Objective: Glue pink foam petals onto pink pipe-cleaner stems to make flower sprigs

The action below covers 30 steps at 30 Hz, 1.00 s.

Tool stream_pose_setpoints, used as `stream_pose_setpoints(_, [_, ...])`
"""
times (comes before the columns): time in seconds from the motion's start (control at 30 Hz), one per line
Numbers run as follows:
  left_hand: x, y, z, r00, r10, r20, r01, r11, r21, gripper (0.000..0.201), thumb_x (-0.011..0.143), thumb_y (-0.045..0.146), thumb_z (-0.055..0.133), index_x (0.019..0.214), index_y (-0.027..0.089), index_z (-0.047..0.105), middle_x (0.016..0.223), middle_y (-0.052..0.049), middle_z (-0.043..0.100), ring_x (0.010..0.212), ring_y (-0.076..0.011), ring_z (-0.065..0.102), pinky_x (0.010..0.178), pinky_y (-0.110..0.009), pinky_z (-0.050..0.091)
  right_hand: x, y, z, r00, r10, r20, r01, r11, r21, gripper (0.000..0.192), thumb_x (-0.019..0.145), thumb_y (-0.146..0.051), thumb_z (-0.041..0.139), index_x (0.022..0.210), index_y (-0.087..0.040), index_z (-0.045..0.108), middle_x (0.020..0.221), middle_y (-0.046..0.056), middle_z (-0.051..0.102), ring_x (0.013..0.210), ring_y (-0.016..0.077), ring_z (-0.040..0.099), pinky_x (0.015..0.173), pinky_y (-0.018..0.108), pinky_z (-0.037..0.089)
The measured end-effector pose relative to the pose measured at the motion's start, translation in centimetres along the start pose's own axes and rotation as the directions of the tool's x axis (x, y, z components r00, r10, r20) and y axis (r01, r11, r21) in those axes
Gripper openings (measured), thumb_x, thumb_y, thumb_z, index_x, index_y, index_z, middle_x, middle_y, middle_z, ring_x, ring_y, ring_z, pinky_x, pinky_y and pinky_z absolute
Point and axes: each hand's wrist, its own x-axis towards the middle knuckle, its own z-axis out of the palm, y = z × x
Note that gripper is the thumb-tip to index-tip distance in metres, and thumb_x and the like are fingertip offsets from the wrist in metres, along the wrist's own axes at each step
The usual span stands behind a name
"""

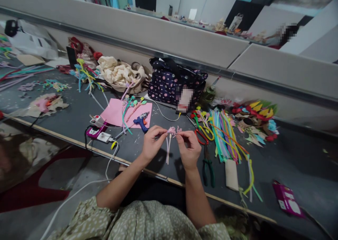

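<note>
Above the dark table, both hands meet at a small pink pipe-cleaner flower (171,131) whose pale stems hang down. My left hand (153,141) pinches the flower's left side between thumb and fingertips. On the other side, my right hand (189,148) pinches a little pink pipe-cleaner piece (179,130) close against the flower; whether the two are joined I cannot tell. A blue glue gun (141,121) lies left of the hands on a pink sheet (112,113). Right of them are red-handled scissors (201,137) and green-handled pliers (208,168).
A bundle of colourful pipe cleaners (225,136) lies to the right, beside a beige card (231,175). Purple power strips (95,132) with trailing cables sit on both sides. A dark patterned bag (169,80) stands behind, near the partition (185,39). The table's wooden edge (155,173) runs in front.
</note>
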Motion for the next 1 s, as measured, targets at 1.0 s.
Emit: stream_pose_setpoints(1.0, [-0.4, 0.2, -0.4, 0.993, 0.116, 0.006, -0.116, 0.993, 0.024, 0.009, 0.083, 0.025, 0.067, 0.085, 0.02, 0.074, 0.082, -0.006, 0.065, 0.076, -0.0168, 0.058, 0.069, -0.027, 0.044, 0.7, -0.4, 0.2, 0.995, 0.095, -0.008, -0.095, 0.995, 0.007, 0.018, 0.086, -0.035, 0.064, 0.092, -0.018, 0.065, 0.081, 0.001, 0.06, 0.065, 0.0119, 0.054, 0.059, 0.024, 0.045])
